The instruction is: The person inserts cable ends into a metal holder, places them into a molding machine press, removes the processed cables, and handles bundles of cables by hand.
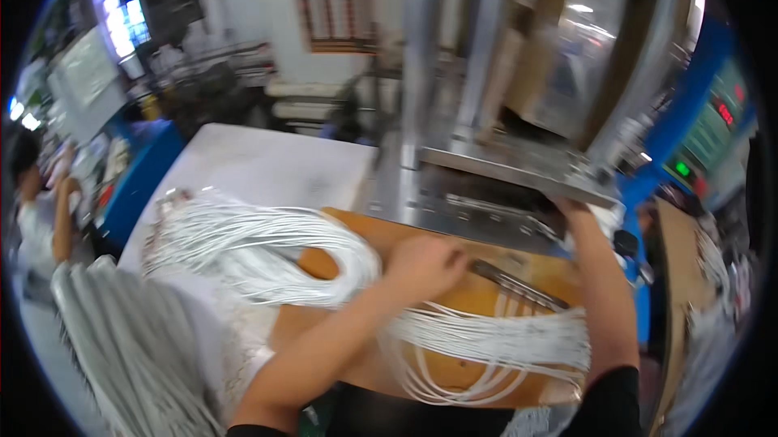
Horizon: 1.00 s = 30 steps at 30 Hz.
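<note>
My left hand (425,267) is closed and blurred, at the left end of a narrow metal bar (519,283) on the brown board (356,226). Whatever its curled fingers may hold is hidden. White cables (494,340) lie on the board in front of the bar, a few running up to it. A larger looped bundle of white cables (267,250) lies left of that hand. My right hand (571,208) reaches in under the metal plate (519,176) of an upright machine; its fingers are out of sight.
Metal posts (411,113) of the machine rise behind the board, with a blue-framed control panel (713,129) at right. A white tabletop (267,153) extends left. Thick grey-white cable bundles (130,340) hang at lower left. Another person (44,210) sits at far left.
</note>
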Each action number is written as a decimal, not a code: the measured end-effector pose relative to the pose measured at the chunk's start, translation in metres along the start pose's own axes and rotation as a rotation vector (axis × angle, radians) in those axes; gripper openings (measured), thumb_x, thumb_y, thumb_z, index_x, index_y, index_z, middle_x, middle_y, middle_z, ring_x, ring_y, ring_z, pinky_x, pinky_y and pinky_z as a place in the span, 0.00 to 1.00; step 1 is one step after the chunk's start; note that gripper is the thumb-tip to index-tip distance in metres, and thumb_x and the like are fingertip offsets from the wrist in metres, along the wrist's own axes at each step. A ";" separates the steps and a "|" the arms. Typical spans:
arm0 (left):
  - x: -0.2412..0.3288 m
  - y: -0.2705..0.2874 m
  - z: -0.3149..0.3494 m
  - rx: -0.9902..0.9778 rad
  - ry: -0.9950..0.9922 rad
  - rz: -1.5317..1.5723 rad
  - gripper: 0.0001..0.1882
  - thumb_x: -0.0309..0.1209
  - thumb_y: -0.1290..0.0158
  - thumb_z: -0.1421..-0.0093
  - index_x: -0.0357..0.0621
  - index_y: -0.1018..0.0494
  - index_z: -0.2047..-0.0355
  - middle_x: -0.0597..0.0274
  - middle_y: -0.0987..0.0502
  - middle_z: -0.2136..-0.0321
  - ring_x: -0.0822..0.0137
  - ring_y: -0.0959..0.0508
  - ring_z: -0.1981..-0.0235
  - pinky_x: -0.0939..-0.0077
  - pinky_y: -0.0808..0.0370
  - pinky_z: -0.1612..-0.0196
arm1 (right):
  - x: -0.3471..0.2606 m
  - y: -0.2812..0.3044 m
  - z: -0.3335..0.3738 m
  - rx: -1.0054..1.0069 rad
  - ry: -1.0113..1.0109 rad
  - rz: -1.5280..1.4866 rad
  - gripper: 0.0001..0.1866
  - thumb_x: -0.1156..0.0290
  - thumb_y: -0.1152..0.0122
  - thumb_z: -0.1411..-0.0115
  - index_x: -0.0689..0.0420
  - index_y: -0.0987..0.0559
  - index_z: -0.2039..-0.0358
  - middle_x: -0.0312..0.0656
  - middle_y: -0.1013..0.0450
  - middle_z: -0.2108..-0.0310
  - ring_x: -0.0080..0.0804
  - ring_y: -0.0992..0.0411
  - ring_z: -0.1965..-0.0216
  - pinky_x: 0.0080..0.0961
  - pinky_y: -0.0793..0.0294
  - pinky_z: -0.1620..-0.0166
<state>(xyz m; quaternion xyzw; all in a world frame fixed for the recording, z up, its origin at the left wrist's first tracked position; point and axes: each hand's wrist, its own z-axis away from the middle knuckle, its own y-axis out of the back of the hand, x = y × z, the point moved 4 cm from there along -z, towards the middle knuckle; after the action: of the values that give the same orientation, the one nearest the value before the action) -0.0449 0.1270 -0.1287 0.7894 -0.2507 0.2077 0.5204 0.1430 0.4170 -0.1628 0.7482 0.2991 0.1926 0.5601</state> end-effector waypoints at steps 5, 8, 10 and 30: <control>0.014 -0.010 -0.006 -0.122 0.064 0.015 0.10 0.37 0.48 0.45 0.45 0.23 0.69 0.49 0.23 0.76 0.47 0.23 0.70 0.53 0.26 0.65 | 0.061 -0.032 -0.006 -0.024 -0.134 -0.192 0.20 0.59 0.50 0.38 0.58 0.28 0.50 0.49 0.31 0.49 0.41 0.36 0.45 0.33 0.39 0.42; 0.008 -0.011 -0.004 -0.014 0.020 0.045 0.09 0.35 0.48 0.46 0.42 0.24 0.71 0.49 0.23 0.78 0.48 0.22 0.72 0.55 0.26 0.67 | 0.103 -0.051 -0.014 -0.074 -0.257 -0.342 0.21 0.59 0.50 0.37 0.57 0.29 0.48 0.47 0.32 0.47 0.39 0.37 0.44 0.31 0.40 0.41; 0.007 -0.007 0.000 0.022 0.001 0.170 0.08 0.32 0.48 0.47 0.40 0.25 0.75 0.49 0.24 0.79 0.48 0.22 0.73 0.56 0.26 0.67 | 0.128 -0.064 -0.016 -0.139 -0.403 -0.661 0.21 0.59 0.50 0.37 0.57 0.29 0.47 0.46 0.33 0.46 0.37 0.38 0.43 0.30 0.42 0.40; 0.016 -0.002 -0.004 -0.067 0.081 0.147 0.09 0.34 0.45 0.47 0.41 0.23 0.71 0.52 0.21 0.75 0.52 0.21 0.72 0.63 0.25 0.67 | -0.048 0.114 0.168 -0.001 -0.272 -0.615 0.12 0.65 0.35 0.48 0.63 0.21 0.72 0.40 0.25 0.79 0.31 0.30 0.76 0.26 0.31 0.69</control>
<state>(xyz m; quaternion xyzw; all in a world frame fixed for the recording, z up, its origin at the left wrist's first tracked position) -0.0317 0.1284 -0.1195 0.7420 -0.2933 0.2685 0.5398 0.2383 0.2415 -0.1019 0.6416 0.4333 -0.0869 0.6270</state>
